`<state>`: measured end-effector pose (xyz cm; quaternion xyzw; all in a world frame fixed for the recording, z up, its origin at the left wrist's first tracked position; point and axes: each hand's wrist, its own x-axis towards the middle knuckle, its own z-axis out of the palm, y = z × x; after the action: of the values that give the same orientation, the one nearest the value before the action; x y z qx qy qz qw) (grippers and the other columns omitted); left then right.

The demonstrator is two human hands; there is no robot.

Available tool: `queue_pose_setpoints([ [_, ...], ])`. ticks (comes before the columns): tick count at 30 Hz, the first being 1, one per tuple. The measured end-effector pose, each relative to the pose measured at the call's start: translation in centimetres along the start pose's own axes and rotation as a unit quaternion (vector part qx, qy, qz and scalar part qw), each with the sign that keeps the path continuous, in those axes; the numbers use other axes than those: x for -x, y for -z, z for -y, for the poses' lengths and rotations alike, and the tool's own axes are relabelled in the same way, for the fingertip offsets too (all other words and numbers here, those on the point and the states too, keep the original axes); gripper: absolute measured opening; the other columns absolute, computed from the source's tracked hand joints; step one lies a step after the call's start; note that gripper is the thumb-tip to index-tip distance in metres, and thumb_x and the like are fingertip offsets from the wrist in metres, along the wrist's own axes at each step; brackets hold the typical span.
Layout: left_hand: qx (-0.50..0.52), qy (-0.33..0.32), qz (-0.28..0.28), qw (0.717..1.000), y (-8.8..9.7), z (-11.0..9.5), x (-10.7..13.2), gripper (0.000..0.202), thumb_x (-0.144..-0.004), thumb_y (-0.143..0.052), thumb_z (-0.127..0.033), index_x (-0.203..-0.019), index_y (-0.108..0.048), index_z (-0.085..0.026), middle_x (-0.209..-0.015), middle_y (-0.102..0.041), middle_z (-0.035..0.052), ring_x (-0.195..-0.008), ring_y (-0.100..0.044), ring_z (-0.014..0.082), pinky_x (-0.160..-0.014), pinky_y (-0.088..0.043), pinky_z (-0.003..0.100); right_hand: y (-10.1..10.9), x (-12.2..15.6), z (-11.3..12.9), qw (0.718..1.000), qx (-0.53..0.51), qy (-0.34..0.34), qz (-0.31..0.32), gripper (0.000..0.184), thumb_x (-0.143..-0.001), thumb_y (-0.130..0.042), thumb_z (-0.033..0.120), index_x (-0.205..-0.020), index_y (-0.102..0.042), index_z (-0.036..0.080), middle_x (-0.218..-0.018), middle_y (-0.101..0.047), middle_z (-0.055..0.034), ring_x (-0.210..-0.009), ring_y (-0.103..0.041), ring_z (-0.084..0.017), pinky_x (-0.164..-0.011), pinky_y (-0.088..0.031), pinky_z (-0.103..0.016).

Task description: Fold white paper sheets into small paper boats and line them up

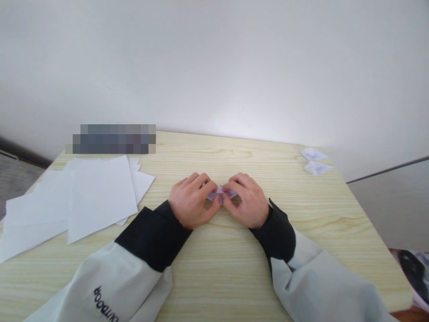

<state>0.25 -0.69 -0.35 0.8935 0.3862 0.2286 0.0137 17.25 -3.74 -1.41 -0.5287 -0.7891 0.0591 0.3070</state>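
Between my two hands is a small folded piece of white paper, low over the middle of the table. My left hand pinches its left side with thumb and fingers. My right hand grips the right side in the same way, and the two thumbs nearly meet at its near edge. Fingers cover much of the paper, so its full shape is hidden. At the far right corner lie two folded paper boats, one just behind the other.
Loose sheets of white paper overlap on the left of the wood-grain table. A blurred-out dark object sits at the back left. A white wall rises behind the table. Something black and white lies beyond the right edge.
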Motion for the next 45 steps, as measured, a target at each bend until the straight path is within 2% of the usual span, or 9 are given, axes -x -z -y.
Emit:
queue_pose_setpoints([
  [7,-0.004,0.003,0.008,1.0,-0.1,0.0,0.2,0.013,-0.072,-0.056,-0.03,-0.08,-0.062,-0.021,-0.085,-0.063,0.0016,-0.079,-0.055,0.0193,-0.065,-0.045,0.031,0.0,-0.2,0.2,0.998,0.031,-0.012,0.045,0.014,-0.07,-0.058,0.023,-0.083,-0.064,0.018,-0.082,-0.059,-0.0045,-0.083,-0.049,-0.021,-0.078,-0.04,-0.035],
  [12,-0.007,0.005,0.021,1.0,-0.2,0.0,0.2,0.016,-0.073,-0.056,-0.031,-0.085,-0.063,-0.023,-0.084,-0.062,0.0016,-0.079,-0.054,0.0202,-0.066,-0.044,0.032,0.0,-0.3,0.1,0.998,0.035,-0.016,0.051,0.015,-0.071,-0.058,0.024,-0.084,-0.064,0.019,-0.083,-0.059,-0.0038,-0.083,-0.05,-0.02,-0.079,-0.04,-0.035],
  [19,0.012,0.004,0.008,1.0,-0.4,0.2,0.1,0.014,-0.078,-0.055,-0.033,-0.082,-0.062,-0.022,-0.083,-0.062,0.0022,-0.077,-0.054,0.0185,-0.067,-0.044,0.03,-0.2,0.0,-0.2,0.999,0.028,-0.016,0.024,0.015,-0.075,-0.058,0.023,-0.087,-0.065,0.02,-0.087,-0.059,-0.0046,-0.083,-0.052,-0.02,-0.078,-0.041,-0.034],
  [23,0.025,-0.001,0.008,1.0,-0.3,0.9,0.1,0.021,-0.082,-0.053,-0.039,-0.078,-0.06,-0.02,-0.081,-0.062,0.0028,-0.075,-0.056,0.017,-0.068,-0.045,0.028,-0.2,0.0,-0.7,1.0,0.021,-0.009,-0.002,0.013,-0.076,-0.056,0.02,-0.086,-0.063,0.019,-0.086,-0.059,-0.0049,-0.082,-0.054,-0.019,-0.077,-0.043,-0.033],
  [27,0.055,-0.046,0.01,0.997,-0.5,1.9,0.2,0.03,-0.08,-0.057,-0.049,-0.087,-0.061,-0.019,-0.085,-0.064,0.0031,-0.078,-0.058,0.017,-0.07,-0.047,0.027,0.0,-0.1,-1.0,1.0,0.007,-0.003,-0.007,0.01,-0.077,-0.056,0.021,-0.085,-0.062,0.019,-0.084,-0.06,-0.0049,-0.081,-0.055,-0.019,-0.076,-0.045,-0.032],
  [31,0.063,-0.058,-0.019,0.996,-0.8,2.5,0.3,0.025,-0.083,-0.056,-0.043,-0.092,-0.062,-0.02,-0.086,-0.067,0.0024,-0.08,-0.06,0.0156,-0.071,-0.048,0.025,0.0,-0.1,-1.0,1.0,0.01,-0.003,-0.008,0.01,-0.078,-0.056,0.022,-0.085,-0.062,0.019,-0.086,-0.061,-0.0054,-0.083,-0.056,-0.019,-0.076,-0.046,-0.033],
  [37,0.067,-0.044,-0.052,0.995,-0.9,2.6,0.6,0.017,-0.087,-0.052,-0.031,-0.085,-0.064,-0.02,-0.082,-0.07,0.0008,-0.076,-0.064,0.0141,-0.068,-0.05,0.023,0.2,-0.1,-0.8,1.0,0.006,-0.009,-0.02,0.01,-0.08,-0.057,0.027,-0.084,-0.061,0.019,-0.087,-0.062,-0.0056,-0.082,-0.058,-0.018,-0.075,-0.047,-0.031],
  [42,0.078,-0.005,-0.071,0.994,-1.0,2.9,0.8,0.015,-0.086,-0.052,-0.027,-0.081,-0.066,-0.023,-0.091,-0.072,-0.0018,-0.079,-0.066,0.0129,-0.066,-0.052,0.023,0.5,-0.2,-1.3,0.999,-0.025,0.002,-0.024,0.021,-0.079,-0.062,0.041,-0.082,-0.06,0.02,-0.085,-0.066,-0.0048,-0.08,-0.061,-0.017,-0.075,-0.049,-0.03],
  [45,0.058,0.015,-0.08,0.995,-0.8,2.8,0.7,0.013,-0.084,-0.054,-0.026,-0.083,-0.066,-0.022,-0.09,-0.072,-0.0004,-0.079,-0.066,0.0146,-0.067,-0.053,0.025,0.3,-0.1,-1.8,0.999,-0.028,0.017,-0.023,0.02,-0.079,-0.064,0.038,-0.086,-0.06,0.02,-0.089,-0.067,-0.0048,-0.084,-0.062,-0.018,-0.076,-0.051,-0.03],
])
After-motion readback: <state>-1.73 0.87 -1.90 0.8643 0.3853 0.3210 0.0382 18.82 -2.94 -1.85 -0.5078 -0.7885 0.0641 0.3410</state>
